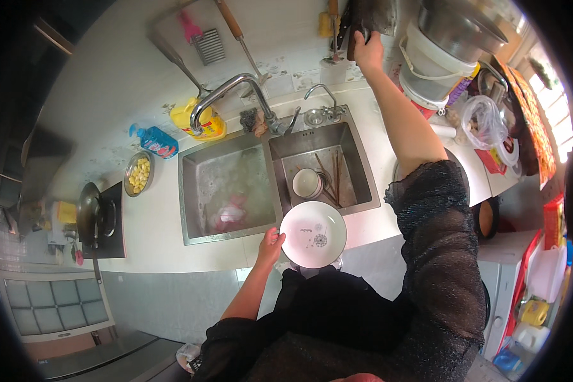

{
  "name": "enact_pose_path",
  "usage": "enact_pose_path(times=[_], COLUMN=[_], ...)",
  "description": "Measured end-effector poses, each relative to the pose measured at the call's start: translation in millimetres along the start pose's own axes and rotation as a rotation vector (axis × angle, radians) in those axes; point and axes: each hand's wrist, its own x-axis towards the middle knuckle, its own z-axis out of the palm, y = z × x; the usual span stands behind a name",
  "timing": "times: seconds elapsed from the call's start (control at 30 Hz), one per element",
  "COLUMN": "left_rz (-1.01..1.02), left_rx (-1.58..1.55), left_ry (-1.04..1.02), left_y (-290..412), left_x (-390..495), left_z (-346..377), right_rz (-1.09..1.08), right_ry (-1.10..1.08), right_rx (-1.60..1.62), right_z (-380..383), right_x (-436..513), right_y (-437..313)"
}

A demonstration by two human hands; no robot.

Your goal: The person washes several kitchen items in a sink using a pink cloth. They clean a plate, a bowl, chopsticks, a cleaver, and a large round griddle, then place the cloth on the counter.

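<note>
My left hand (270, 247) grips the rim of a white plate (305, 241) with a dark dandelion-like print, holding it face up at the front edge of the double sink (183, 210). High up by the wall, my right hand (369, 51) is raised against a dark kitchen item (363, 16) with a shiny side; its kind and the fingers' hold on it are unclear. Cloudy water fills the left basin, where a pink and white cloth (231, 213) lies. In the right basin are a white bowl (307, 183) and several chopsticks (337, 174).
A chrome faucet (238, 81) arches over the left basin. Behind it stand a blue pump bottle (157, 142) and a yellow jug (200, 122). Left are a bowl of yellow chunks (139, 174) and a wok (90, 210). Right, a white bucket (425, 57) carries a steel pot (453, 24).
</note>
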Motion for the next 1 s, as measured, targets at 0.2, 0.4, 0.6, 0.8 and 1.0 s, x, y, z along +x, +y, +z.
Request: enact_pose_path(times=[0.2,0.4,0.6,0.8,1.0], left_rz=[0.017,0.04,0.151,0.612,0.772], left_rx=[-0.024,0.015,0.072,0.246,0.185], left_ry=[0.004,0.003,0.125,0.367,0.113], left_y=[2,8,-3,33,100], left_x=[-3,-7,-3,-3,-8], left_z=[1,0,3,8,51], right_rz=[-0.012,0.075,0.043,-0.028,0.076], right_ry=[0.027,-0.024,-0.091,-0.281,-0.535], right_rx=[0.008,0.079,0.04,-0.159,0.129], right_z=[11,19,27,14,-103], right_x=[2,21,27,0,-170], right_y=[12,25,42,49,100])
